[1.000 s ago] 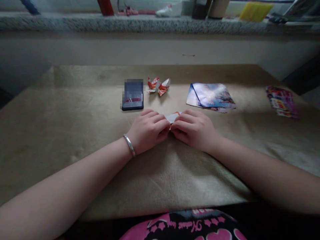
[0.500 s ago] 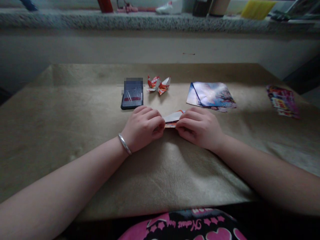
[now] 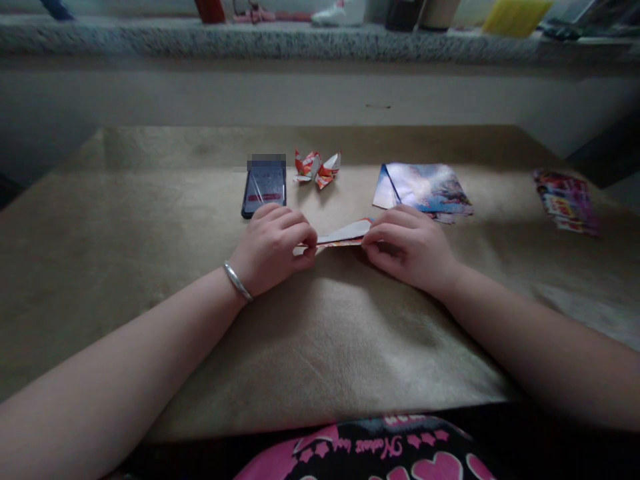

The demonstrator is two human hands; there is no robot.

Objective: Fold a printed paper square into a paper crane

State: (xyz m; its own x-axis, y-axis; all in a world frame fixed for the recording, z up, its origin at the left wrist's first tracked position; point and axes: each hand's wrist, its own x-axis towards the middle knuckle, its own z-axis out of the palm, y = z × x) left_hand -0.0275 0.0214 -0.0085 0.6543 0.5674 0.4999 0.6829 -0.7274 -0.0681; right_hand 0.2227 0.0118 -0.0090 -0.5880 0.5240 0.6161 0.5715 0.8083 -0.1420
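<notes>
A folded sheet of paper (image 3: 345, 233), white with a printed orange side, stretches between my two hands just above the table. My left hand (image 3: 277, 247), with a silver bangle at the wrist, is closed on its left end. The right end is pinched by the fingers of my right hand (image 3: 413, 250). Both ends of the paper are partly hidden by my fingers. Beyond my hands stands a folded red-and-white paper shape (image 3: 319, 169). Close past my left hand lies a phone (image 3: 266, 183) with its screen lit.
A stack of printed blue and purple sheets (image 3: 425, 188) lies past my right hand. Farther right are colourful printed papers (image 3: 566, 203). The gold-brown tabletop (image 3: 150, 220) reaches the wall, below a granite sill (image 3: 300, 43) holding several items, including a yellow block (image 3: 517, 18).
My hands have moved apart along the paper, the left one leftward and the right one slightly rightward. More of the folded paper shows between them.
</notes>
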